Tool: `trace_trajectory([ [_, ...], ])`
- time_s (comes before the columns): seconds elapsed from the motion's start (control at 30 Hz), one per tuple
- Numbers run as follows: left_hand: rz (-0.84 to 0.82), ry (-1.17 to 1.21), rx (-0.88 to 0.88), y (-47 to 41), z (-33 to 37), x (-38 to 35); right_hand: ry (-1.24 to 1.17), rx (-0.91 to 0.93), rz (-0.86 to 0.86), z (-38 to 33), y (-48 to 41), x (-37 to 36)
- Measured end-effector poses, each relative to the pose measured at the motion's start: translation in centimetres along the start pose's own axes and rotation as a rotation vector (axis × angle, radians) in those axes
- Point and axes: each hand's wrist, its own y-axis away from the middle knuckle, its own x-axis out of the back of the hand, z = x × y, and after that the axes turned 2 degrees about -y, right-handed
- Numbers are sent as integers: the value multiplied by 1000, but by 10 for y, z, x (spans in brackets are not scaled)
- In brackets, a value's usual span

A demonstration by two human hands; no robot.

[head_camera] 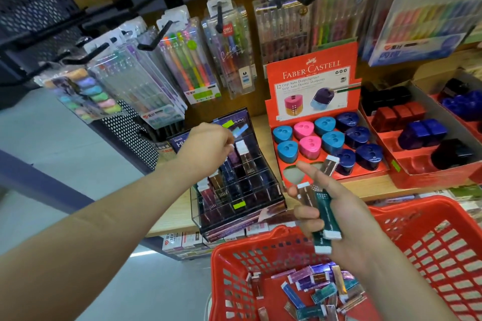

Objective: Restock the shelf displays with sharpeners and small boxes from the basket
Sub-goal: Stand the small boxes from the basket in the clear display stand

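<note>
In the red basket (422,204), loose small boxes (323,281). Over the clear display case (234,190), left hand (206,148) pinching one box: could catch a divider and lodge crooked. Right hand (336,216) curled loosely round several more, fanned: may slip and drop onto the floor.

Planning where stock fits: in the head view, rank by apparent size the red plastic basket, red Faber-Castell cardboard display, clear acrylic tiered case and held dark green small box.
Largest: red plastic basket, though nearest.
Next: red Faber-Castell cardboard display and clear acrylic tiered case look alike; unranked.
Smallest: dark green small box.
</note>
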Motion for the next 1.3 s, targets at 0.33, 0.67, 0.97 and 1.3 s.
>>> trace_trajectory([
  [0.33,-67,-290,-36,-14,5,-11,311,29,-95,2,4,-1],
  [0.67,-307,813,65,10,39,54,493,-61,-191,2,9,-3],
  [0.97,-467,897,-83,23,52,68,530,-14,-208,9,14,-11],
  [1.3,-496,1251,169,27,32,66,447,205,-145,16,8,-18],
])
